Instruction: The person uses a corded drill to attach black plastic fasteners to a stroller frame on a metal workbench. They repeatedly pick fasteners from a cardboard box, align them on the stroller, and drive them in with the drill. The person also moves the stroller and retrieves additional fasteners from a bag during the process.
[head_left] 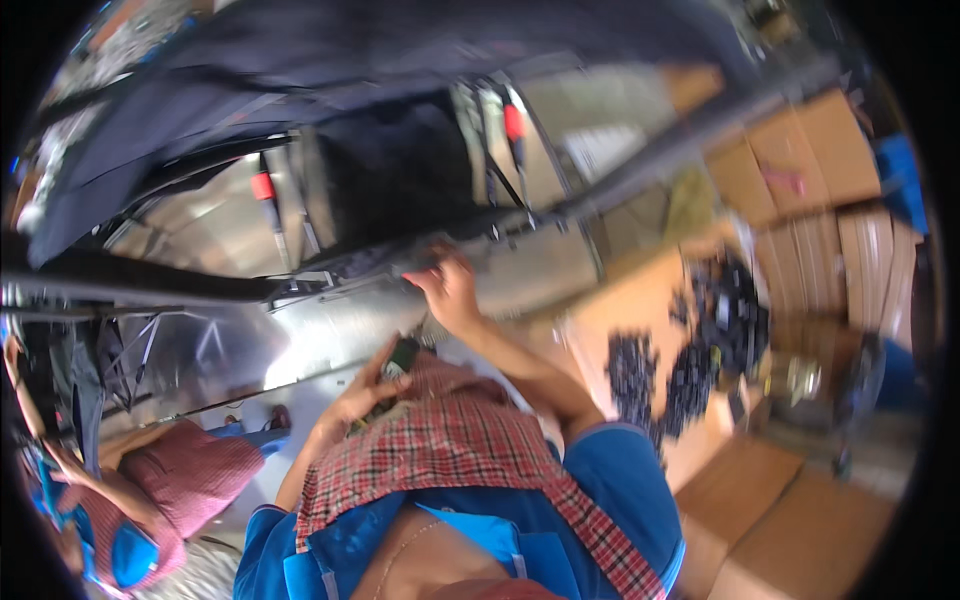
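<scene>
My left hand [368, 394] is wrapped round a dark power screwdriver [402, 357], held low in front of my apron. The tool's thin tip points up toward the bench edge. My right hand [452, 293] reaches forward to the lower edge of a black fabric panel [400, 165] on a dark tubular frame [170, 284]. Its fingers are bent together at that edge; whatever they pinch is too small and blurred to make out. Something red shows at the thumb tip. Metal tubes and red-and-black straps [264, 187] cross the panel.
A shiny metal bench [340, 330] lies under the frame. To the right, small black parts lie in several piles [632, 370] on a cardboard surface [590, 315]. Cardboard boxes [810, 530] stack along the right side. Another person [170, 480] works at the left.
</scene>
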